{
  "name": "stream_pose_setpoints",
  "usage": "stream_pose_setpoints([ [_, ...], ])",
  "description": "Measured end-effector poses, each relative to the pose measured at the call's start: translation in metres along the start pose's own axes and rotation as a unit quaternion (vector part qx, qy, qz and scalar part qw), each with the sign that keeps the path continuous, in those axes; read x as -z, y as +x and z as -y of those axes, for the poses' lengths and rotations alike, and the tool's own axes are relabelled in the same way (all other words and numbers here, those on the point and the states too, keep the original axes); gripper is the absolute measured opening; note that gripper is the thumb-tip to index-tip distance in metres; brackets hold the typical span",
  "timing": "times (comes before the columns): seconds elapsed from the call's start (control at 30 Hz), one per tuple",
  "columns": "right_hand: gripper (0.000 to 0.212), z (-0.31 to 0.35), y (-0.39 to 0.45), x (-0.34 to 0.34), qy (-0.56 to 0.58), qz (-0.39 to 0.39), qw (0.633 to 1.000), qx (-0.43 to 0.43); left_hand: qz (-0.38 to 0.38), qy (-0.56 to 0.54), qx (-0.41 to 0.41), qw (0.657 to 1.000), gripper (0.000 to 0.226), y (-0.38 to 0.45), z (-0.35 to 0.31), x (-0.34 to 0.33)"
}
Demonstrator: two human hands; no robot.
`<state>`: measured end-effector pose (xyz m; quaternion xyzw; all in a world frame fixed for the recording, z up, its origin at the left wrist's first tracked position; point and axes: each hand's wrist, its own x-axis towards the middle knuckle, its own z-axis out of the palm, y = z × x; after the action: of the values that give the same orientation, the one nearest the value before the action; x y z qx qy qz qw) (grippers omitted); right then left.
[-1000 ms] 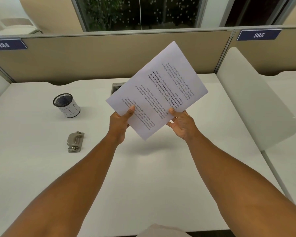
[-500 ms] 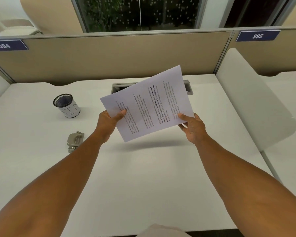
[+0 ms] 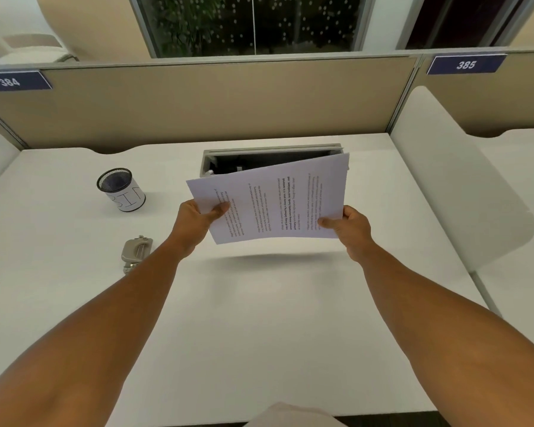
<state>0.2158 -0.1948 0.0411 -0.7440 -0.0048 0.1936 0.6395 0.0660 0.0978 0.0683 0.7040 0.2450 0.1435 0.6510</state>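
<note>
Head view: the paper (image 3: 278, 201) is held in the air above the middle of the worktop (image 3: 259, 318), clear of the surface, and its shadow lies on the white top just below it. It is turned roughly landscape, with the far right corner higher than the left. The printed lines run sideways, from the near edge toward the far edge. Whether it is one sheet or several cannot be told.

The left hand (image 3: 195, 221) holds the near left corner. Its fingers (image 3: 221, 208) pinch the paper, thumb on top of the print and the rest hidden beneath. The right hand (image 3: 352, 226) holds the near right corner the same way, with the thumb pressed on the printed face and the other fingers curled behind the edge.

In this view the paper's far edge overlaps the open cable tray (image 3: 259, 158) sunk into the back of the worktop. A black mesh cup (image 3: 122, 192) with a white label stands upright to the left, well apart from the paper. A grey punch (image 3: 136, 251) lies nearer, just beside the left forearm and partly covered by it. A beige partition (image 3: 213, 103) closes the back and carries blue tags reading 384 (image 3: 11, 81) and 385 (image 3: 466, 64). A white divider (image 3: 444, 180) stands along the right side.
</note>
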Motion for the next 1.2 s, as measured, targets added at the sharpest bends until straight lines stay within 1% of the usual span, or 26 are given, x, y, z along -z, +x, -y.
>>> stream_pose_setpoints([
  [0.1,0.039,-0.001,0.000,0.000,-0.017,0.003,1.000,0.013,-0.001,0.012,-0.009,1.000,0.027,-0.001,-0.002,-0.004],
  [0.37,0.034,0.000,-0.003,0.003,-0.032,-0.004,0.999,0.008,-0.023,0.007,-0.032,0.999,0.027,-0.005,-0.003,-0.009],
  [0.6,0.033,-0.004,-0.003,0.003,-0.049,0.003,0.999,0.004,-0.014,0.020,-0.029,0.999,0.028,-0.006,0.004,-0.011],
  [0.8,0.032,-0.010,-0.004,0.000,-0.048,0.009,0.999,-0.001,-0.007,0.033,0.000,0.999,0.026,-0.010,0.015,-0.012],
  [1.0,0.029,-0.002,-0.004,0.000,-0.047,0.006,0.999,0.016,-0.015,0.037,-0.017,0.999,0.022,-0.008,0.010,-0.012],
  [1.2,0.035,-0.003,-0.005,0.001,-0.060,0.019,0.998,0.008,-0.010,0.024,-0.007,1.000,0.021,-0.007,0.013,-0.011],
])
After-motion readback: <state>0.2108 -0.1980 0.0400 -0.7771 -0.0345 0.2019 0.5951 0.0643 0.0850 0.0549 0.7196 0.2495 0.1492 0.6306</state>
